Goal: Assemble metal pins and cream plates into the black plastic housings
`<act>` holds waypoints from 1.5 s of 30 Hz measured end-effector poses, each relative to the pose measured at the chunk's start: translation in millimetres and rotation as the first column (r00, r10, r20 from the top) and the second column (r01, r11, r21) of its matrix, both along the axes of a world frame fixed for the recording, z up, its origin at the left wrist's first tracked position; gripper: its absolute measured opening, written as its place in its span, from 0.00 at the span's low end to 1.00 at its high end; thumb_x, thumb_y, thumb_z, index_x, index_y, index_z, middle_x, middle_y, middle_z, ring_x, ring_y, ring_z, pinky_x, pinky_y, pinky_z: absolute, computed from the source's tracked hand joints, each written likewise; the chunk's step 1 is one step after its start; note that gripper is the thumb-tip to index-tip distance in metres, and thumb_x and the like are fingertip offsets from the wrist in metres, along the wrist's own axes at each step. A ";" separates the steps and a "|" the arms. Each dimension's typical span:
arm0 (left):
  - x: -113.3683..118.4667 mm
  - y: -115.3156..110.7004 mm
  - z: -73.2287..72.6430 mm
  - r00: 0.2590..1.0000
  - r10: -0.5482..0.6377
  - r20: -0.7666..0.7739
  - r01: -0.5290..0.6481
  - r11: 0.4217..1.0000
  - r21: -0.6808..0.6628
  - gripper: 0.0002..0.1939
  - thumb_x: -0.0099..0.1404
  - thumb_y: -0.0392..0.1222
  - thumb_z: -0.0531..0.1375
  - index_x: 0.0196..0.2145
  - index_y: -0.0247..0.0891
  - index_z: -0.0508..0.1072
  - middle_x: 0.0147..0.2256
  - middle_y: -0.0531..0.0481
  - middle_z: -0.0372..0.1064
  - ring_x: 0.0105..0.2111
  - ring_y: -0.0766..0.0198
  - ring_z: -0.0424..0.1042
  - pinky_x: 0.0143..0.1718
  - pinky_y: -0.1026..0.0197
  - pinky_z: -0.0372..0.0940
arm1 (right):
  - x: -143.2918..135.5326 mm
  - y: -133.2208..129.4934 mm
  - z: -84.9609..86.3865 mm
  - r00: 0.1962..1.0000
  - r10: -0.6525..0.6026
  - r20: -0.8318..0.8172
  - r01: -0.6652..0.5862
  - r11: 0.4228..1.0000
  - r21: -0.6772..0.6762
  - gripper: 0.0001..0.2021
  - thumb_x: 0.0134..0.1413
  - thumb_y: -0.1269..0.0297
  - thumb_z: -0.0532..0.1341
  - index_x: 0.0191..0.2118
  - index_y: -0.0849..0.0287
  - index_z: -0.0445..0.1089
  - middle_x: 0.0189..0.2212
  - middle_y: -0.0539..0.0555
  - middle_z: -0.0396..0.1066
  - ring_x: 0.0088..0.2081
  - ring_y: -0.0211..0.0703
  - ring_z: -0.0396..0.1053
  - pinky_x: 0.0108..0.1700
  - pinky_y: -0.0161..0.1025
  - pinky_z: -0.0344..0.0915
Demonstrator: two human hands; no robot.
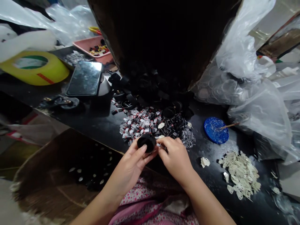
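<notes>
My left hand [134, 161] is closed around a round black plastic cup-shaped part [147, 142], its hollow side tipped toward me, with the thumb at its rim. Close against the part's right side is my right hand [173, 156], thumb and forefinger pinched together. Whatever sits between those fingertips is too small to make out. Just beyond both hands lies a pile of small grey and white cylindrical pieces with red bits [138, 123]. Dark screws [175, 126] and thin grey pins [188, 137] are heaped to its right.
A large dark box [164, 37] spills black parts onto the black table. To the right are a blue lid [215, 130] with a stick and a heap of cream flat pieces [241, 175]. A phone [84, 78], yellow tape roll [35, 70] and pink tray [86, 47] stand left; an open carton [53, 175] sits below.
</notes>
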State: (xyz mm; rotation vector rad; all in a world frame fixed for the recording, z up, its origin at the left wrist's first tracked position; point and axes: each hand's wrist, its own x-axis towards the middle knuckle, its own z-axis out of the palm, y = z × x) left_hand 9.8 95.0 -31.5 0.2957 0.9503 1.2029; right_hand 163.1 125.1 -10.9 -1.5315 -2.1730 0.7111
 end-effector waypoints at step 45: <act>39.7 5.3 -5.9 0.970 -0.196 -0.142 0.166 0.966 -0.198 0.26 0.50 0.46 0.76 0.47 0.45 0.78 0.46 0.52 0.80 0.47 0.57 0.76 0.44 0.69 0.74 | 74.4 -26.9 20.3 0.975 -0.214 -0.064 0.218 0.975 0.055 0.03 0.60 0.64 0.65 0.37 0.57 0.73 0.34 0.49 0.76 0.37 0.40 0.71 0.45 0.40 0.60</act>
